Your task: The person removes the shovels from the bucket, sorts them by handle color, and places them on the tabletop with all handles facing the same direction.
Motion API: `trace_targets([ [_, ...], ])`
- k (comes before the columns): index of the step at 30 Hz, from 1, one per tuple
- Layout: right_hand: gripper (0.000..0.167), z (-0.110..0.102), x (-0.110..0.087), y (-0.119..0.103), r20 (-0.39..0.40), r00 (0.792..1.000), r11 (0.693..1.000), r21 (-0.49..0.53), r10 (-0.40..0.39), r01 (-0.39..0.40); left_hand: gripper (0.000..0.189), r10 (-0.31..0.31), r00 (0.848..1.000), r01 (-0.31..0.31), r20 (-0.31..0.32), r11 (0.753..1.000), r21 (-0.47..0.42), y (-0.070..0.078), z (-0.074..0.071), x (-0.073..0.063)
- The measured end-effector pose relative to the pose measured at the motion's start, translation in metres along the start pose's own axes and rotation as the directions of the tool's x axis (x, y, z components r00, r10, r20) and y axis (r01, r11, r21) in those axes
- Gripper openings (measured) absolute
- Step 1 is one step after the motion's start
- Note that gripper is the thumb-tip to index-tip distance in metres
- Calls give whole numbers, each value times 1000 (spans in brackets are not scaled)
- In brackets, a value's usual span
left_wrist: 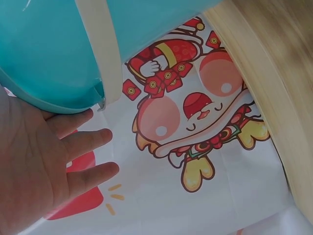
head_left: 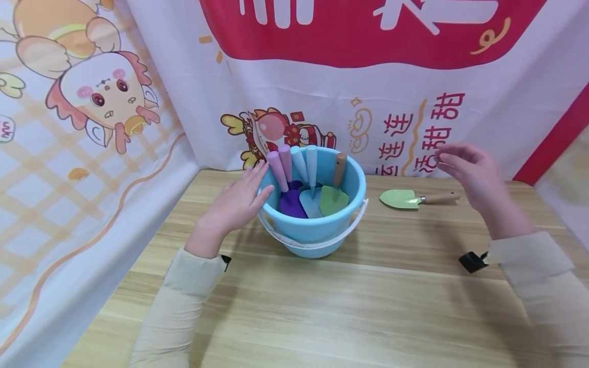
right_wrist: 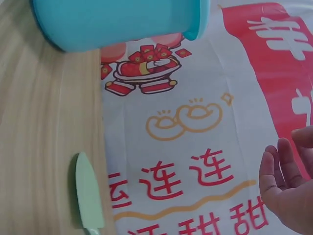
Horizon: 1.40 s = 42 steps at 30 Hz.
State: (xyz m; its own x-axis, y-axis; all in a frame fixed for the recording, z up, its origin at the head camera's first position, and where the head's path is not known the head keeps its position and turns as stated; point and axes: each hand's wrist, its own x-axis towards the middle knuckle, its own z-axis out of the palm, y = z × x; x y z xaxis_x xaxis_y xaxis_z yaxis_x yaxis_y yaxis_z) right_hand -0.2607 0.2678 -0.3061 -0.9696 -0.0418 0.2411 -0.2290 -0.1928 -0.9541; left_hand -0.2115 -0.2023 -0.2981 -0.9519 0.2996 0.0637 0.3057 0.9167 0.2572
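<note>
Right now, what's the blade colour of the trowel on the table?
The trowel's blade is light green, clearest in the head view.

Red Chinese characters (head_left: 398,123) on the white backdrop cloth (head_left: 294,82) read 连连 in one line and 甜甜 in the next; a partly hidden 运 precedes the first pair. Large white characters (head_left: 460,11) on its red patch (head_left: 359,51) are cut off, unreadable.

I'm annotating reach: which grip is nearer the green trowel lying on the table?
Right. The right grip is raised near the handle of the green trowel, apart from it; the left grip is at the left side of the blue bucket.
</note>
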Motion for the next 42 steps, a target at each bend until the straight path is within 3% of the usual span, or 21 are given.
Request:
trace_targets([
  [2, 18, 6, 0, 0, 21, 998, 980, -194, -51, 54, 72, 4, 1000, -4, 1, 1000, 8, 0, -1, 1],
  [4, 20, 13, 0, -2, 45, 996, 923, -376, -72, 84, 71, 8, 1000, -8, 2, 1000, 15, 1, -1, 1],
  [6, 25, 20, 0, -3, 76, 995, 864, -494, -72, 100, 71, 7, 1000, -7, 5, 1000, 20, 1, -2, 1],
  [9, 34, 33, 1, -6, 127, 990, 793, -597, -61, 125, 73, 0, 1000, -1, 12, 1000, 25, 2, -3, 1],
  [13, 38, 50, 3, -9, 184, 981, 734, -656, -69, 174, 73, -5, 1000, 5, 16, 1000, 19, 2, -3, 0],
  [19, 36, 74, 8, -10, 254, 965, 720, -660, -58, 217, 72, -1, 1000, 1, 11, 1000, 16, 0, -1, 0],
  [28, 30, 108, 13, 1, 387, 916, 675, -648, -107, 353, 70, 7, 1000, -7, 7, 1000, 11, -1, -1, 1],
  [33, 30, 120, 17, 2, 402, 909, 655, -659, -109, 370, 70, 8, 1000, -8, 8, 1000, 7, -1, -1, 1],
  [42, 33, 133, 31, 5, 434, 901, 582, -727, -23, 365, 71, -1, 1000, 1, 9, 1000, -4, 0, 0, 0],
])
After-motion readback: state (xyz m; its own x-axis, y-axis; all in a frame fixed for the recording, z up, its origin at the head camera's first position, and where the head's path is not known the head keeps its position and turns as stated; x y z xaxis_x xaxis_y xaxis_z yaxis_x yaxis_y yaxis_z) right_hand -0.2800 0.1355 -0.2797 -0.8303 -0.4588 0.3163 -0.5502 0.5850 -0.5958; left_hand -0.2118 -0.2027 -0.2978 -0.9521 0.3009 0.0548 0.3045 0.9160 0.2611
